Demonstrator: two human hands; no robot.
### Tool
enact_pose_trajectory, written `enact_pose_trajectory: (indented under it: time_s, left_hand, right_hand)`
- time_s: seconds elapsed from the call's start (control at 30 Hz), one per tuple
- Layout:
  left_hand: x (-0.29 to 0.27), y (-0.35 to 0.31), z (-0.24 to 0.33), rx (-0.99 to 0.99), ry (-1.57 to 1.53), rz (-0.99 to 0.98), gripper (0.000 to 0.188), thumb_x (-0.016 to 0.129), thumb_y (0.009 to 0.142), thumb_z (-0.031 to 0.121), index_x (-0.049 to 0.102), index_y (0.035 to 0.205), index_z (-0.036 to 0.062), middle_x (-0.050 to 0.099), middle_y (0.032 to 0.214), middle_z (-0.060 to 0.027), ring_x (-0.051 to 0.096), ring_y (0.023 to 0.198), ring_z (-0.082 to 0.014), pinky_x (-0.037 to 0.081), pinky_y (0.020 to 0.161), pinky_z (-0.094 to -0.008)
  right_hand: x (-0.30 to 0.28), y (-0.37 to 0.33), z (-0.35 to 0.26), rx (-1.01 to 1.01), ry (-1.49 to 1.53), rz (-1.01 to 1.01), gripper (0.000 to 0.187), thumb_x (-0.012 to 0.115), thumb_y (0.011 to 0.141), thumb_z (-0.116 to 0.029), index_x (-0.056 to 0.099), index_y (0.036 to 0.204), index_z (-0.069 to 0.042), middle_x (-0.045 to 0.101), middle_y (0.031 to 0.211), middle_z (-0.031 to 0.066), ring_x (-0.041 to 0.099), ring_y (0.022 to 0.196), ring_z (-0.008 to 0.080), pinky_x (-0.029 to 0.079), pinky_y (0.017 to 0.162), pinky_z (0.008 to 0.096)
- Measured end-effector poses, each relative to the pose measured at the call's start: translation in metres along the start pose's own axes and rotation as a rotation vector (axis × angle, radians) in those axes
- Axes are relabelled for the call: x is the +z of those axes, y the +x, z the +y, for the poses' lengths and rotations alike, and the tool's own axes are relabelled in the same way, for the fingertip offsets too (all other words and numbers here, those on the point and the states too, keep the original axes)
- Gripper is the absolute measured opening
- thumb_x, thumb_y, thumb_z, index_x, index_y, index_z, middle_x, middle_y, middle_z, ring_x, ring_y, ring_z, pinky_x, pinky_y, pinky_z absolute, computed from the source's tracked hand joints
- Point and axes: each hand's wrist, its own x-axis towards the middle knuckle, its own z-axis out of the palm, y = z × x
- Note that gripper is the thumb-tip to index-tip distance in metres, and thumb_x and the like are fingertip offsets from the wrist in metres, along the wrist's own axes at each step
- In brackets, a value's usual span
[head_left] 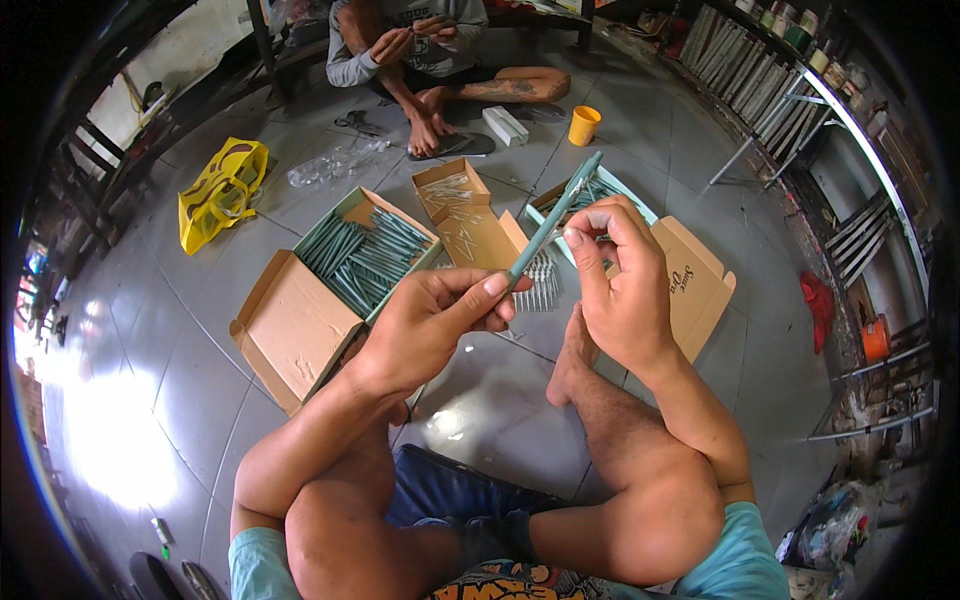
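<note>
My left hand [435,320] is closed around the lower end of a slim teal pen-like stick [548,232], which tilts up and to the right. Beside the stick's middle, my right hand [622,275] pinches thumb and forefinger together; a small pale bit shows at their tips, too small to name. Below the stick, several thin silvery pieces [540,285] lie in a row. An open carton [435,240] left of centre is filled with similar teal sticks [368,255]. Behind my right hand, another open box [640,203] holds more of them, partly hidden.
A small brown box [480,178] holds thin pale pieces. Around lie a yellow bag [217,195], clear plastic [335,165], an orange cup [584,127] and a white box [506,126]. Another person [420,60] sits cross-legged opposite. A metal-framed rack [800,130] stands right.
</note>
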Motion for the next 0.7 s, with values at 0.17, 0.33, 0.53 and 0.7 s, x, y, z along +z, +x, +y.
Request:
enact_pose_trajectory:
  time_s: [0.17, 0.33, 0.53, 0.7]
  left_hand:
    - [-0.0002, -0.0003, 0.0001, -0.005, -0.002, -0.013, 0.037, 0.054, 0.103, 0.026, 0.065, 0.118, -0.006, 0.064, 0.085, -0.0004, 0.06, 0.082, -0.0063, 0.052, 0.081, -0.0238]
    - [-0.0026, -0.0011, 0.0013, -0.041, 0.042, -0.051, 0.041, 0.053, 0.103, 0.027, 0.06, 0.123, -0.0082, 0.062, 0.089, -0.0008, 0.059, 0.087, -0.0092, 0.05, 0.086, -0.0256]
    - [-0.0033, -0.0028, 0.002, -0.053, 0.035, -0.055, 0.041, 0.053, 0.104, 0.027, 0.06, 0.123, -0.0088, 0.063, 0.089, -0.001, 0.059, 0.087, -0.0089, 0.05, 0.085, -0.0253]
    - [-0.0034, -0.004, 0.0037, -0.065, 0.038, -0.055, 0.041, 0.053, 0.103, 0.027, 0.06, 0.122, -0.0093, 0.062, 0.089, -0.001, 0.059, 0.087, -0.0087, 0.05, 0.085, -0.025]
  right_hand:
    - [-0.0016, 0.0007, 0.0012, -0.019, -0.026, 0.026, 0.007, 0.061, 0.094, -0.007, 0.058, 0.094, -0.001, 0.06, 0.09, 0.0085, 0.059, 0.077, 0.0202, 0.045, 0.066, 0.0316]
    - [-0.0023, 0.0001, 0.0027, -0.025, -0.032, 0.037, 0.007, 0.061, 0.094, -0.007, 0.058, 0.093, -0.001, 0.06, 0.089, 0.0088, 0.058, 0.076, 0.0203, 0.045, 0.066, 0.0314]
    - [-0.0037, 0.0005, 0.0009, -0.039, -0.044, 0.048, 0.006, 0.06, 0.093, -0.005, 0.057, 0.092, 0.0, 0.059, 0.088, 0.0092, 0.057, 0.074, 0.0201, 0.046, 0.066, 0.0316]
    - [-0.004, 0.0009, -0.0006, -0.038, -0.037, 0.066, 0.006, 0.06, 0.094, -0.005, 0.056, 0.092, 0.001, 0.06, 0.087, 0.0096, 0.059, 0.074, 0.0207, 0.047, 0.067, 0.0317]
